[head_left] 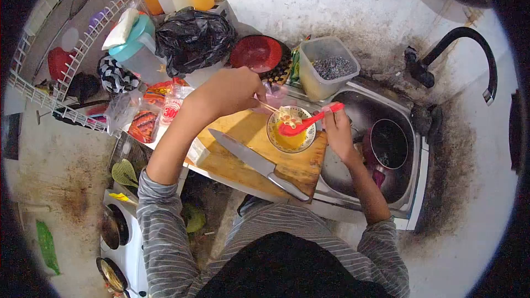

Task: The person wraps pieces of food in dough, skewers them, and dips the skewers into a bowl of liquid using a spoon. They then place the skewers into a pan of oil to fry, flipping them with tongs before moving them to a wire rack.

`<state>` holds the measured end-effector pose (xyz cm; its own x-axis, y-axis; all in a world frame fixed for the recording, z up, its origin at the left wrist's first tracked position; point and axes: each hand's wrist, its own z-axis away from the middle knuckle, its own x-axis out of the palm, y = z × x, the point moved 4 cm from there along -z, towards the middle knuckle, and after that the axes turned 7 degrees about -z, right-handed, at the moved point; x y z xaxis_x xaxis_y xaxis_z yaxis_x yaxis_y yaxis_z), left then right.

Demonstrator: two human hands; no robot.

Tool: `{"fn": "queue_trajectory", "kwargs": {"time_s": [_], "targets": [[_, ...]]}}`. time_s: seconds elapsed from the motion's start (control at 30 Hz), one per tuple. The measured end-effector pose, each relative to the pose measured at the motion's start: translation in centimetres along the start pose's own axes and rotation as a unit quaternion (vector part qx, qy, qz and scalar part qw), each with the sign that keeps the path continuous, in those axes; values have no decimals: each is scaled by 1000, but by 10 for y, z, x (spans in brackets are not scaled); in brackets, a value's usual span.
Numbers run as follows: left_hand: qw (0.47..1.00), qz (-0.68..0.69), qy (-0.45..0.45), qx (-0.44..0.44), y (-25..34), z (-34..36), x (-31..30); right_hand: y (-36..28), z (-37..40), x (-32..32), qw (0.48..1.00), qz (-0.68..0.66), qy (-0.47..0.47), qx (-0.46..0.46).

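While the right hand [339, 137] pinches the handle of a red spoon [299, 126] between thumb and fingers, the left hand [234, 91] reaches in from the other side with its fingers curled and their tips pinching a thin stick [269, 107], as the head view shows. The stick points down to some pale pieces [289, 115] lying at the spoon, and whether its tip touches them I cannot tell. The spoon slants down from the right hand, its scoop over a patterned bowl [272, 137] with yellow liquid [296, 143] inside. The bowl stands on a wooden cutting board [308, 165], near its right edge. A knife [243, 150] lies diagonally across the same board, handle toward the person, apart from both hands. To the right of the board is a metal sink [332, 176] holding a dark pot [377, 157], with a black tap [492, 66] reaching over from the wall. Beyond the bowl stand a clear plastic tub [316, 84], a red plate [255, 52] and a bunched black bag [193, 38]
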<state>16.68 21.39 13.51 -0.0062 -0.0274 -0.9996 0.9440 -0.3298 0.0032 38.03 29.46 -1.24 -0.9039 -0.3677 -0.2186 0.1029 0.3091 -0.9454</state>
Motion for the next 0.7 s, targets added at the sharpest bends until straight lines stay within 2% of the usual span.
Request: {"fn": "queue_trajectory", "kwargs": {"time_s": [0.2,0.23,0.27,0.3,0.37,0.4,0.47,0.5,0.53,0.57,0.6,0.67,0.7], "targets": [[999,25,-34,-30,0,1,-27,-13,2,2,999,-6,-5,38],[999,26,-35,-31,0,2,-26,-23,4,0,999,43,-15,-6],[1000,4,5,-7,1,3,-29,-33,5,0,994,91,-25,-52],[999,-19,44,17,3,3,-32,-37,6,-1,994,91,-27,-52],[1000,-3,19,5,2,2,-27,-60,17,-1,929,193,-39,-313],[1000,12,-7,-5,3,1,-25,-62,19,-4,929,194,-38,-312],[998,20,-45,-28,8,1,-30,-63,26,-3,901,261,-99,-332],[995,27,-81,-53,8,1,-31,-58,28,-5,902,262,-98,-329],[995,28,-82,-52,7,1,-28,-49,26,-11,935,203,-58,-284],[998,14,-54,-36,5,2,-27,-42,23,-15,961,142,-18,-238],[999,0,-26,-19,4,3,-27,-44,21,-14,961,142,-21,-237],[1000,11,-23,-14,3,5,-25,-43,12,-17,986,113,39,-114],[1000,19,-19,-7,4,4,-25,-42,14,-15,986,114,42,-113]]}}
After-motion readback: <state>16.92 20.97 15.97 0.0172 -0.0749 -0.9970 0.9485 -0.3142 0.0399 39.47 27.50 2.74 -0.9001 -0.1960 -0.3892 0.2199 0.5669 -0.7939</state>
